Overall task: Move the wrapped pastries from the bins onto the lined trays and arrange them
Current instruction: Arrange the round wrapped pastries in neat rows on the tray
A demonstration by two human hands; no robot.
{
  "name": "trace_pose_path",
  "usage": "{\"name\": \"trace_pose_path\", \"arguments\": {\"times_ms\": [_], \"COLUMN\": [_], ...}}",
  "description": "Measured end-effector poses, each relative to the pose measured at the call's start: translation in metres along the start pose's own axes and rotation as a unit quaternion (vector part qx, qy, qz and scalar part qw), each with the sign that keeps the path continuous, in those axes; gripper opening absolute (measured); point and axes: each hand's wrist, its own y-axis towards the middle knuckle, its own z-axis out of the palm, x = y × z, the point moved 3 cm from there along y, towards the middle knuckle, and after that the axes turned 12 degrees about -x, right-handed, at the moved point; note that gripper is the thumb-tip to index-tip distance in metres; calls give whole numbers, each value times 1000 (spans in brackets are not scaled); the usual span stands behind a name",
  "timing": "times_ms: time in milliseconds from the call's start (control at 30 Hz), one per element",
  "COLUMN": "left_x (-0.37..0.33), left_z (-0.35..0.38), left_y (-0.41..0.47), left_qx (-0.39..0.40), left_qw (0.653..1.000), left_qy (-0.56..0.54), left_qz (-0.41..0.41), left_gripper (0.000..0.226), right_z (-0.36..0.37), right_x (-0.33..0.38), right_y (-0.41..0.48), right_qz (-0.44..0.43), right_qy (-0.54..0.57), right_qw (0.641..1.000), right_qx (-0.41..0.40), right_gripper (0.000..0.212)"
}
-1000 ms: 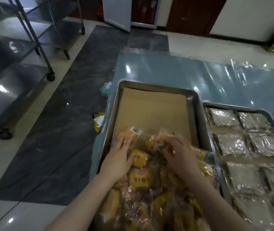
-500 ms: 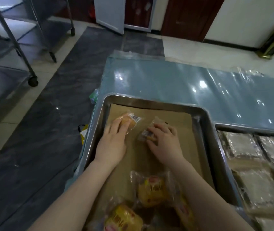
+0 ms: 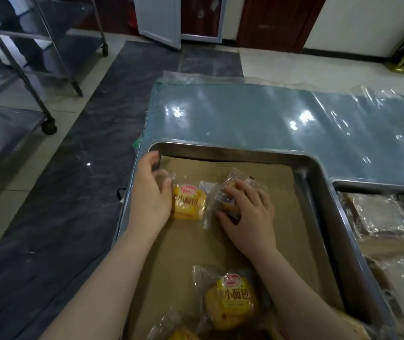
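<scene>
Shiny metal tray (image 3: 318,182), matt brown paper liner (image 3: 257,173), glossy clear plastic pastry wrappers (image 3: 188,202)

Right hand (image 3: 250,217) covers most of its pastry (image 3: 231,184), can't read that label. Second tray (image 3: 367,184) and the bottom packets (image 3: 183,334) run off frame.
</scene>
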Motion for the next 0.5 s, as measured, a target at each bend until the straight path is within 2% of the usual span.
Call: {"name": "trace_pose_path", "arguments": {"times_ms": [33, 100, 167, 267, 400, 500], "left_x": [-2, -7, -10, -9, 4, 11], "left_z": [0, 0, 2, 9, 26, 32], "left_y": [-1, -5, -11, -24, -36, -34], "left_qx": [-10, -10, 48, 146, 216, 219], "left_qw": [999, 988, 971, 940, 898, 893], "left_qy": [28, 93, 132, 186, 298, 323], "left_qz": [34, 127, 191, 245, 241, 226], "left_gripper": [50, 43, 29, 28, 51, 54], "right_z": [0, -1, -4, -6, -10, -10], "right_x": [1, 3, 5, 7, 5, -2], "right_y": [0, 0, 0, -1, 0, 0], "right_qz": [-1, -3, 0, 7, 50, 102], "right_qy": [-2, -7, -17, -45, -64, -13], "right_qw": [1000, 1000, 1000, 999, 995, 993], "right_qx": [-1, -1, -8, -26, -59, -50], "right_gripper": [55, 54, 52, 41, 29, 26]}}
